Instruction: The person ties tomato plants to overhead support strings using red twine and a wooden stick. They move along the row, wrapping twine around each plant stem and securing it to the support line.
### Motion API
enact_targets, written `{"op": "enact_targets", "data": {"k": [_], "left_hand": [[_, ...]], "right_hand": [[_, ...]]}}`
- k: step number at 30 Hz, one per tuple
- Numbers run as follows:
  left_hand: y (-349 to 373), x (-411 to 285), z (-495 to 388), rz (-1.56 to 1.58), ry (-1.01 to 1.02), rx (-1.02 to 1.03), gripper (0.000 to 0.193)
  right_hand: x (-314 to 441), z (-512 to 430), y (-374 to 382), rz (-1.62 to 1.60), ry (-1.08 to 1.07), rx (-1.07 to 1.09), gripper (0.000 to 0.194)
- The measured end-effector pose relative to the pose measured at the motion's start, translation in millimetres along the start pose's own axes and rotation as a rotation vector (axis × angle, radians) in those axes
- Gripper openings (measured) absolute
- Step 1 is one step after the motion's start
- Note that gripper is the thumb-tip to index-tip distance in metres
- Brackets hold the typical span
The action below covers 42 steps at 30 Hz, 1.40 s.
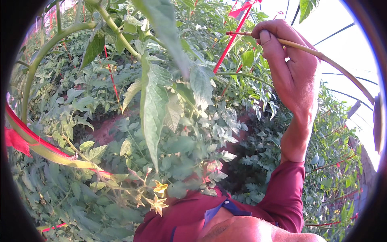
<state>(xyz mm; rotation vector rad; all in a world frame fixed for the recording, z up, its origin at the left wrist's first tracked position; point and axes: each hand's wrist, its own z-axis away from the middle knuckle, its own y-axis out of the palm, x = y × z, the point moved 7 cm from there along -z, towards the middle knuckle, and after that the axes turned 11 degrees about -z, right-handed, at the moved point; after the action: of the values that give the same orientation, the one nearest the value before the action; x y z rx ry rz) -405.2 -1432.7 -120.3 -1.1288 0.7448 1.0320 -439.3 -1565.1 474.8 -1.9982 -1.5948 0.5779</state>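
Observation:
My right hand (291, 63) is raised at the upper right, its back turned towards me. Between its thumb and curled fingers it pinches a thin, jointed, bamboo-like stick (299, 45). The stick's dark red tip (231, 33) crosses a taut red plastic ribbon (225, 54) in the picture; whether they touch I cannot tell. Below the tip, a green stem (242, 74) runs from near the ribbon towards my wrist. Tomato leaves (154, 103) hang close to the camera in the middle. My left hand is out of view.
Dense tomato plants (105, 199) surround me. An open yellow flower cluster (158, 202) is near my maroon shirt (187, 214). At the left, a thick stem (60, 155) bends alongside red ribbon (36, 136). Dark support lines (335, 33) cross the bright covering at the upper right.

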Motion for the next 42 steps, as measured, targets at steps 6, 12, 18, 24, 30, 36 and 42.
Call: {"op": "enact_targets", "data": {"k": [6,12,18,24,30,36,42], "left_hand": [[-10.4,6.2,-1.5,-0.004,-0.012,-0.003,0.029],[-17.8,10.9,-3.7,-0.018,-0.020,0.021,0.028],[-20.6,3.8,-8.3,-0.055,-0.018,0.040,0.028],[-12.7,-25.1,-29.0,-0.097,0.038,0.058,0.027],[14.1,-80.6,-75.2,-0.078,0.131,0.085,0.027],[43.9,-123.0,-127.9,-0.038,0.176,0.090,0.026],[24.0,-148.1,-182.9,0.140,0.211,-0.159,0.028]], "right_hand": [[2.5,-7.8,7.1,0.025,-0.014,0.047,0.015],[-11.4,-6.9,1.1,-0.022,-0.008,0.002,0.020],[-51.7,39.3,-52.3,-0.422,-0.045,-0.436,0.025],[-107.1,134.7,-114.9,-0.955,-0.034,-0.518,0.042],[-140.5,232.6,-132.3,-0.999,-0.028,-0.878,0.043],[-180.0,327.4,-112.9,-1.027,0.014,-1.108,0.042],[-231.9,411.1,-82.8,-1.052,0.274,-1.203,0.036]]}}
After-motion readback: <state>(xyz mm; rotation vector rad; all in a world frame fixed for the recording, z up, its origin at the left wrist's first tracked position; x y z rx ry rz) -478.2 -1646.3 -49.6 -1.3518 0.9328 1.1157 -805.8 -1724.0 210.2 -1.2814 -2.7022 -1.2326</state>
